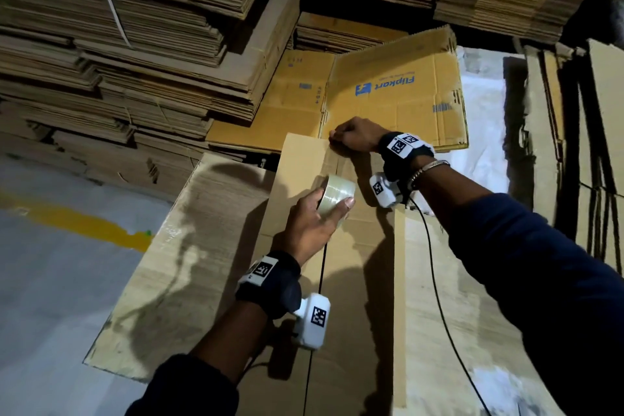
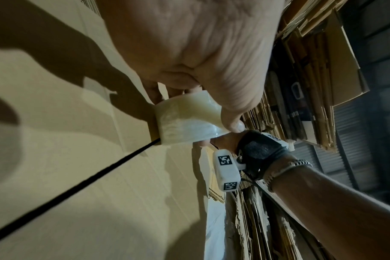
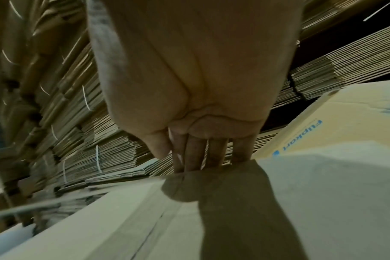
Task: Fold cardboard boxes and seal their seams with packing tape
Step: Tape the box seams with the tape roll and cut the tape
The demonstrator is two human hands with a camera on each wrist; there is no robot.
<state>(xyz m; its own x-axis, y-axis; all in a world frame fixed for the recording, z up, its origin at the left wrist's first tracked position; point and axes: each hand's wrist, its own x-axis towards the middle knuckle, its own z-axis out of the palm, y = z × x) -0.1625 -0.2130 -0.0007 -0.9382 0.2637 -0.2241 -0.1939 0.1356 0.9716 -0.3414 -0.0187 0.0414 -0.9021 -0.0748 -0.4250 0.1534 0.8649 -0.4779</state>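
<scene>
I work on one flattened cardboard box (image 1: 358,280) lying in front of me; its long axis runs straight away from my body toward the stacks of flat cartons (image 1: 128,54) at the far side. One seam runs along that same axis, roughly down the middle of the top panel. My left hand (image 1: 312,224) grips one roll of clear packing tape (image 1: 336,194), thumb on one side and fingers curled around the other; the roll stands on edge on the box, positioned over the seam, with its open core facing sideways. My right hand (image 1: 354,138) sits at the far end of the box, fingers held close together, their tips pressed down at the far edge where the seam ends; I cannot tell whether a tape end lies beneath them. Two wrist cameras are visible, one per arm, each trailing one black cable (image 1: 435,294). One printed carton sheet (image 1: 388,91) lies flat just beyond the box.
</scene>
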